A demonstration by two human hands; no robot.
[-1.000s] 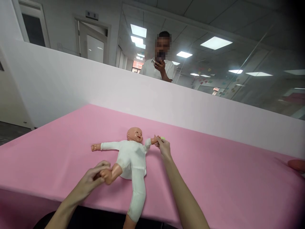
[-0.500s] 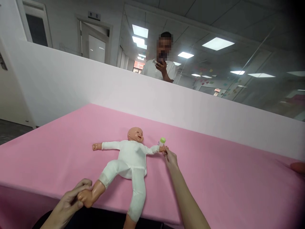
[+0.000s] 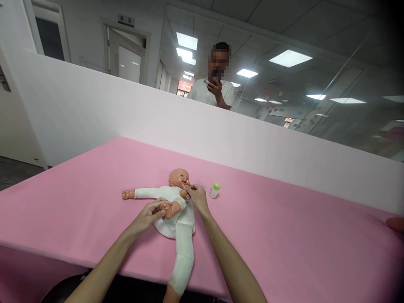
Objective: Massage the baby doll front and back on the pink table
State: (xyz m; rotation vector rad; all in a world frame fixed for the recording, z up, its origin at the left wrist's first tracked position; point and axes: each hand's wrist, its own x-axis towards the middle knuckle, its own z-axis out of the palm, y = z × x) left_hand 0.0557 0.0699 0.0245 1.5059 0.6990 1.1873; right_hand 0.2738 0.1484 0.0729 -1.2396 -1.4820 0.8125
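Note:
A baby doll (image 3: pixel 184 224) with a white cloth body lies face up on the pink tabletop (image 3: pixel 271 235), its bald head toward the wall. My left hand (image 3: pixel 153 213) grips the doll's foot (image 3: pixel 170 209); that leg is folded up over the belly. Pinched in my right hand (image 3: pixel 197 198) is the doll's hand (image 3: pixel 184 192), drawn in over the chest just below its chin. The two small limbs are close together. The doll's other arm (image 3: pixel 145 192) stretches out flat to the left, and its other leg (image 3: pixel 183 256) hangs past the table's front edge.
A small bottle with a green cap (image 3: pixel 214 190) stands right of the doll's head. A white low wall (image 3: pixel 202 128) borders the table's back, with glass above showing a person in a white shirt (image 3: pixel 210 92). A brownish round object (image 3: pixel 395 223) sits at the right edge.
My left hand has brought the doll's foot up from the front edge onto its belly. My right hand has moved the doll's hand leftward across its chest, uncovering the bottle.

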